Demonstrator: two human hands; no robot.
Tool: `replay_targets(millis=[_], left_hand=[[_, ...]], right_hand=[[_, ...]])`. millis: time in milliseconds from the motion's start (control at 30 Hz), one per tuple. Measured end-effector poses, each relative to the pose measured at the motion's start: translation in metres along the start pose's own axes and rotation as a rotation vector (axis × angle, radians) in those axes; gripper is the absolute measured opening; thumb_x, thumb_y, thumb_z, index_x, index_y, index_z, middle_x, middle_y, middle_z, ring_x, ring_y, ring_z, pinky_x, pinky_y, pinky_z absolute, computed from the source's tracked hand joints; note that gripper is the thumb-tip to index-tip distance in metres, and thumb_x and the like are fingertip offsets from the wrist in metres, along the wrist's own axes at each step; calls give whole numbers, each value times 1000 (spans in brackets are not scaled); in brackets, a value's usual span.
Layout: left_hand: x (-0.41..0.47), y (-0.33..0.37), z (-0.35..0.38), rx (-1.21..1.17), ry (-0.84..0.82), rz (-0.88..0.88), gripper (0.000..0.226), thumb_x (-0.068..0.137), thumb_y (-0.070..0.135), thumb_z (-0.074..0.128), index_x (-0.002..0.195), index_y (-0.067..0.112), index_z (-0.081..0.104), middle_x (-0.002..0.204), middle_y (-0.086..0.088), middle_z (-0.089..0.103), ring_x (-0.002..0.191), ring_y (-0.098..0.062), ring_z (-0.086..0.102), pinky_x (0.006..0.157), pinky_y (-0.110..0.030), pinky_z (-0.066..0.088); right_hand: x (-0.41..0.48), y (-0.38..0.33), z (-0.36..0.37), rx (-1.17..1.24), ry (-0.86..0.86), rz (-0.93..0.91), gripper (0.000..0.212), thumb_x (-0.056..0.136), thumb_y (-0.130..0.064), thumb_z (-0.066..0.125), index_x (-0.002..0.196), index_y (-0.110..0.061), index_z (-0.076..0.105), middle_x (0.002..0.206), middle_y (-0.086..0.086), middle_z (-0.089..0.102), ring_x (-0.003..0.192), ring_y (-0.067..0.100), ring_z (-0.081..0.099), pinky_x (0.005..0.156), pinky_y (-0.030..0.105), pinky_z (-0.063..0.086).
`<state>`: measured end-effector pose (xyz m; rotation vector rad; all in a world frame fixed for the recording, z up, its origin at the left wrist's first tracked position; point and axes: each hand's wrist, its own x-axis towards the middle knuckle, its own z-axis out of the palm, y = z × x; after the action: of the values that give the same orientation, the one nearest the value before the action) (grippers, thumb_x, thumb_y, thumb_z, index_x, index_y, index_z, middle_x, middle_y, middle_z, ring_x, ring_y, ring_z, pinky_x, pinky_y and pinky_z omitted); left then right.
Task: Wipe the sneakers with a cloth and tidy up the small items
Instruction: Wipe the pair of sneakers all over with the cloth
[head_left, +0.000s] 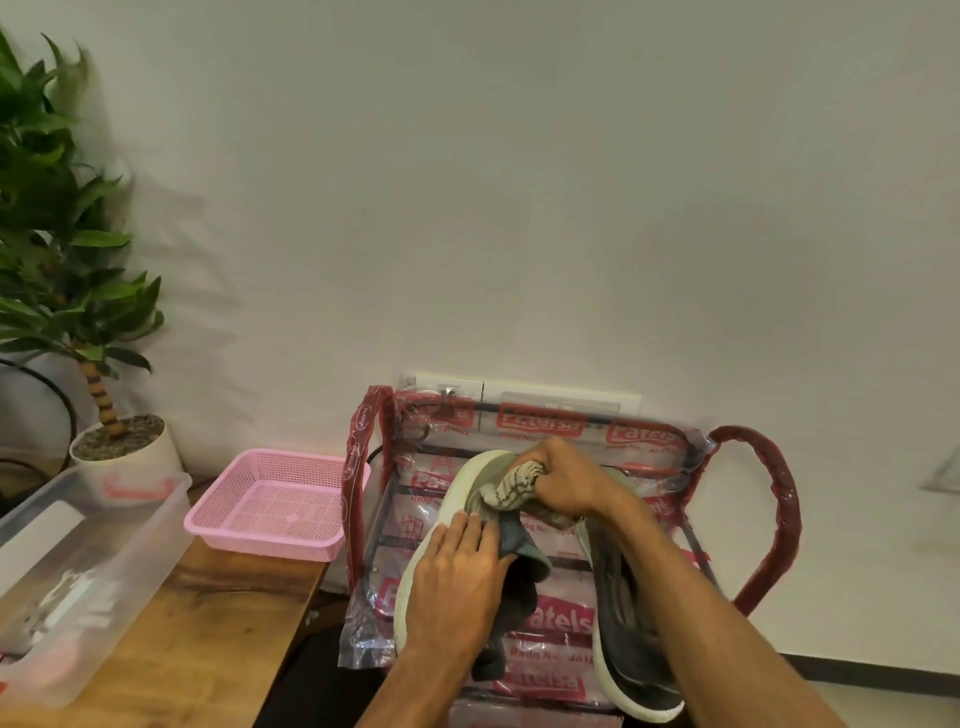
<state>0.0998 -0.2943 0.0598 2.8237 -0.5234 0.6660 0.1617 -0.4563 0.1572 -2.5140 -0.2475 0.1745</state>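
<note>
White wall (519, 208) behind. A clear, red-printed plastic bag (550, 423) stands open. Over the bag: grey sneaker (457, 499), pale sole outward. Left hand (457, 582) grips its side. Right hand (566, 483) is fisted round a striped cloth (517, 488), pressed to its toe. Second sneaker (623, 623) lies inside the bag.
</note>
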Motion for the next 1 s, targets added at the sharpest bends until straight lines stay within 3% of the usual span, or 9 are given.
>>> replay_targets(millis=[100,233,367,500,667,733,800,867,1000], left_hand=[[1,2,-1,-1,6,-4,54,52,44,92,95,14,77,95,-5,75,91,-21,72,76,-36,59],[0,4,-1,-14,-39,7,52,50,40,94,92,13,77,94,-6,75,92,-22,72,78,-37,58],[-1,6,-1,-38,-54,-15,53,52,41,93,95,12,77,96,-7,75,94,-22,72,80,-37,57],[-1,2,-6,-87,-101,-34,46,88,44,67,124,16,65,129,-4,64,126,-19,55,106,-35,42],[0,3,-10,-102,-113,-1,51,58,44,90,98,16,76,100,-3,75,99,-18,70,85,-34,55],[1,5,-16,-104,-136,-34,49,80,46,75,118,16,68,121,-5,68,119,-19,61,101,-34,46],[1,4,-16,-106,-140,-39,50,100,44,45,142,17,46,148,-4,46,141,-18,36,117,-32,24],[2,1,-18,-117,-87,-32,50,104,44,32,148,20,36,155,-1,36,146,-15,25,119,-30,16],[3,-3,-20,-120,-93,-7,49,104,47,26,146,25,35,154,5,36,145,-12,24,118,-27,19]], right_hand=[[-11,4,9,-85,89,9,19,86,-8,65,83,-25,73,77,-8,69,70,9,63,63,30,55],[-25,7,18,-198,-50,-75,27,80,-6,62,97,-23,75,94,-3,73,81,15,65,72,37,56],[-17,7,23,-385,78,-56,27,83,-13,62,104,-26,72,101,0,72,88,21,66,76,40,56],[-22,0,29,-428,37,-70,12,84,-17,61,90,-20,71,91,4,70,83,23,64,74,41,55],[-19,-1,14,-424,-32,-18,14,85,-17,63,95,-20,72,96,1,72,84,22,65,75,40,55],[-17,0,26,-516,16,-20,11,86,-17,62,95,-14,67,100,6,69,90,26,65,77,41,54],[-19,-2,33,-538,18,-21,6,85,-16,60,88,-10,61,99,10,68,90,28,64,73,38,52],[-26,-10,27,-536,-17,-34,8,82,-11,57,75,-12,55,89,11,66,82,29,62,66,37,48],[-39,-23,3,-498,-83,-54,29,79,-6,55,57,-24,48,75,3,61,72,25,58,68,43,52]])
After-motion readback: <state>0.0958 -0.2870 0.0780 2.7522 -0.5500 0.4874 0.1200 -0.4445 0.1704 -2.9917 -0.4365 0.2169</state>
